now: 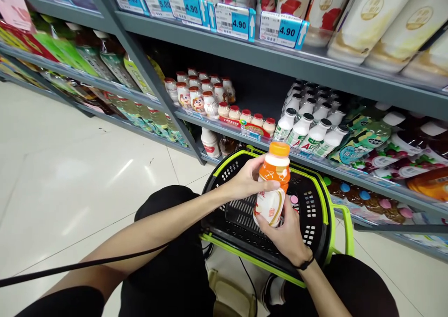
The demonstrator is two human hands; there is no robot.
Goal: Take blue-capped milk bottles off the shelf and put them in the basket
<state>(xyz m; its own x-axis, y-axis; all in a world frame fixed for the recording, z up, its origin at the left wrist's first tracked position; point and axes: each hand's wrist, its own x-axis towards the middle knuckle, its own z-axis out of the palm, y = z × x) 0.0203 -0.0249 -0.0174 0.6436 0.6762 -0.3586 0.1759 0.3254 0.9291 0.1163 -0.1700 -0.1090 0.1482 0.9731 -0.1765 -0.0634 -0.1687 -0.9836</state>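
Your left hand (255, 179) grasps the orange-capped bottle (270, 201) at its upper left side, thumb laid across the front; the bottle is up above the basket, slightly tilted, and should feel fairly weighty if full, its plastic likely firm with a little give; the smooth label may slip, though breakage seems unlikely; the waist under the orange band looks the surest hold; your right hand (289, 233) grasps it low, around the base; among containers, the shelf (224, 130) carries red-capped white bottles (198, 100), then a pack of smaller bottles (245, 117); the black basket (212, 184) has lime-green trim, with a pink cap (294, 199) apparently inside, the rest partly hidden; farther right, black-capped bottles (317, 133) fill another stretch of shelf.
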